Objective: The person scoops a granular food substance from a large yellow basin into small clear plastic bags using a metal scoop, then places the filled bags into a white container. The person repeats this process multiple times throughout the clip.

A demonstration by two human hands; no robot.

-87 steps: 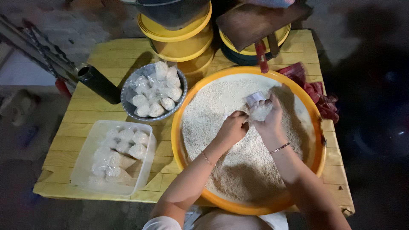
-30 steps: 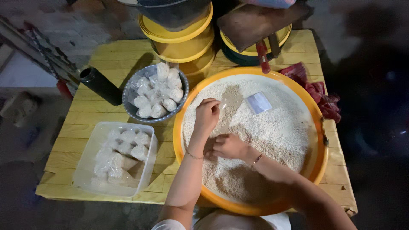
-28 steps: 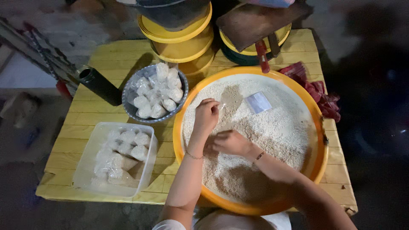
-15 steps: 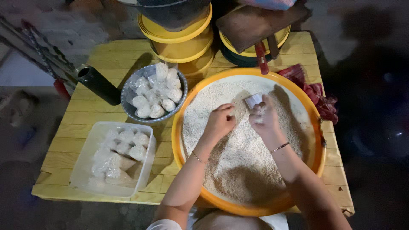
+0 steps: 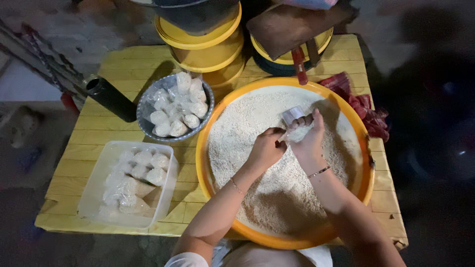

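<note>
Here both hands — left (image 5: pixel 266 147), right (image 5: pixel 308 140) — grip a small clear bag (image 5: pixel 293 115) mid-basin (image 5: pixel 210 128), well inside its orange rim.

yellow slatted table (image 5: pixel 123 64) | grey concrete floor (image 5: pixel 99 24) | dim light

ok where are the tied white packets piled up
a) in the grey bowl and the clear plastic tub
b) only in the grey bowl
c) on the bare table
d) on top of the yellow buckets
a: white packets fill both the grey bowl and the clear plastic tub, left of the orange basin.
</note>
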